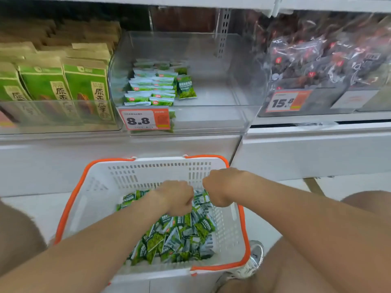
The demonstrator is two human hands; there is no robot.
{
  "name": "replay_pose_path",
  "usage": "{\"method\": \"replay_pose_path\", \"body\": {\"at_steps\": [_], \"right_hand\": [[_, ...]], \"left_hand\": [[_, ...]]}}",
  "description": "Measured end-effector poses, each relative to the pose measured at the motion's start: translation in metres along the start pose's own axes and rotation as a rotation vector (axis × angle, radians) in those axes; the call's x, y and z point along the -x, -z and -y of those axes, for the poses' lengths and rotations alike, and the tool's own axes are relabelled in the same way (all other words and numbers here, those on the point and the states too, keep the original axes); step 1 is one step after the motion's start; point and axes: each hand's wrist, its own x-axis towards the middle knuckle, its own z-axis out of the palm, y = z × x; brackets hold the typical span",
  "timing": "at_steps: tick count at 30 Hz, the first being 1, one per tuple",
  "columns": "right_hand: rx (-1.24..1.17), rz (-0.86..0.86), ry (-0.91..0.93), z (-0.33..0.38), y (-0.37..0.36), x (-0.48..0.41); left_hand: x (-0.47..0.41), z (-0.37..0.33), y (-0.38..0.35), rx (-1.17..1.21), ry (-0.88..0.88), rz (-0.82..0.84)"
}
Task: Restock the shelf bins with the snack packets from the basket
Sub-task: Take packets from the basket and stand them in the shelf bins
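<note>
white slotted orange-handled plastic basket point(148, 170): small green foil snack packets point(179, 235) heaped inside; left hand point(175, 197), right hand point(219, 187) on heap, fingers curled under, grip cannot be told.

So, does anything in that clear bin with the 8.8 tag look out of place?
One loose packet stands tilted, front facing out, beside the neat rows in the clear bin. The basket packets lie in a jumble, but that seems expected for a basket being unpacked.
</note>
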Motion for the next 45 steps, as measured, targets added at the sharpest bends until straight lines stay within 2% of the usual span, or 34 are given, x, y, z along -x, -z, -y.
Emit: {"method": "replay_pose_path", "body": {"at_steps": [5, 9, 13, 15, 18, 23, 26, 29, 32, 35, 38, 40, 43, 45], "right_hand": [[-0.011, 0.122, 0.039, 0.000, -0.011, -0.025], [0.021, 0.180, 0.058, -0.004, -0.002, -0.035], [0.077, 0.116, 0.088, -0.005, 0.006, -0.038], [0.065, 0.085, 0.108, -0.003, 0.009, -0.040], [0.037, 0.083, 0.135, 0.003, 0.014, -0.042], [0.061, 0.067, 0.122, 0.013, 0.023, -0.037], [0.069, 0.041, 0.124, 0.014, 0.033, -0.034], [0.068, -0.003, 0.096, 0.010, 0.051, -0.025], [0.042, -0.070, 0.073, 0.001, 0.068, -0.011], [-0.001, -0.137, 0.018, -0.008, 0.079, 0.003], [-0.097, -0.237, -0.064, -0.016, 0.090, 0.027], [-0.289, -0.348, -0.116, -0.022, 0.098, 0.044], [-0.845, -0.438, -0.103, -0.028, 0.109, 0.061], [-1.050, -0.525, -0.075, -0.030, 0.115, 0.065]], "left_hand": [[-0.027, 0.006, -0.085, 0.165, 0.088, 0.292], [-0.037, 0.014, -0.128, 0.120, 0.088, 0.379], [-0.042, 0.008, -0.139, 0.096, 0.087, 0.334], [-0.045, 0.005, -0.139, 0.065, 0.117, 0.259], [-0.049, 0.005, -0.139, 0.052, 0.176, 0.252], [-0.043, 0.010, -0.134, 0.272, 0.193, 0.283], [-0.036, 0.017, -0.117, 0.511, 0.253, 0.098], [-0.025, 0.021, -0.072, 0.854, 0.322, -0.090], [-0.009, 0.020, -0.014, 1.166, 0.220, -0.246], [0.013, 0.015, 0.038, 1.231, 0.066, -0.443], [0.035, 0.011, 0.075, 1.270, 0.034, -0.570], [0.047, 0.009, 0.092, 1.308, 0.007, -0.674], [0.061, 0.005, 0.111, 1.346, -0.023, -0.871], [0.067, 0.003, 0.120, 1.321, -0.057, -0.982]]}}
